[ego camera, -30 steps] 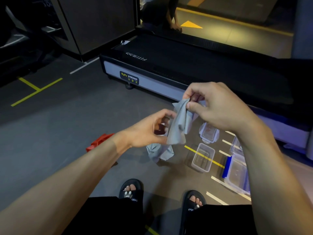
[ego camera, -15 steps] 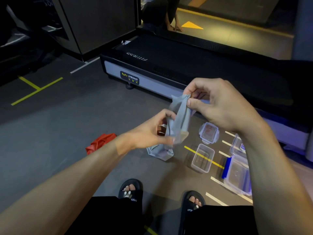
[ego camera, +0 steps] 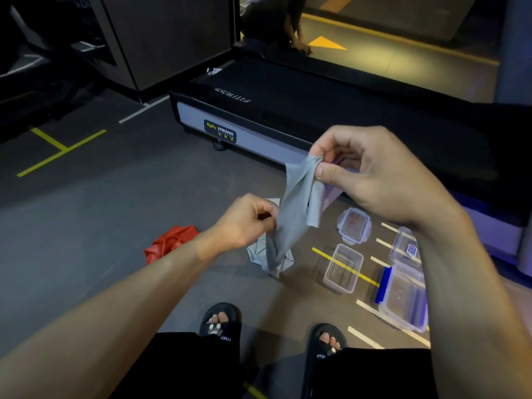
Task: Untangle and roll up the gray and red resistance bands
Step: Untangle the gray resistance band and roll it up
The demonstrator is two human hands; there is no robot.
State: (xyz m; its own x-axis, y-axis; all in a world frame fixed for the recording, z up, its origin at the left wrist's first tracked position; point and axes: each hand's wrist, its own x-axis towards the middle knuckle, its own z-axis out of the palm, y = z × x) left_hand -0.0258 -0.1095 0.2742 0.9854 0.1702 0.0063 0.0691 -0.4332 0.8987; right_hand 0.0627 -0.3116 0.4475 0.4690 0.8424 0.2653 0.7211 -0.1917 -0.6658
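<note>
- The flat gray rubber resistance band [ego camera: 293, 214] is held in the air between both hands, its lower end hanging bunched above the floor.
- Its top edge is pinched by the right hand [ego camera: 371, 174].
- Its middle is pinched by the left hand [ego camera: 247, 220].
- The crumpled red rubber resistance band [ego camera: 169, 243] lies on the dark gray floor [ego camera: 100, 214], left of the gray one.
</note>
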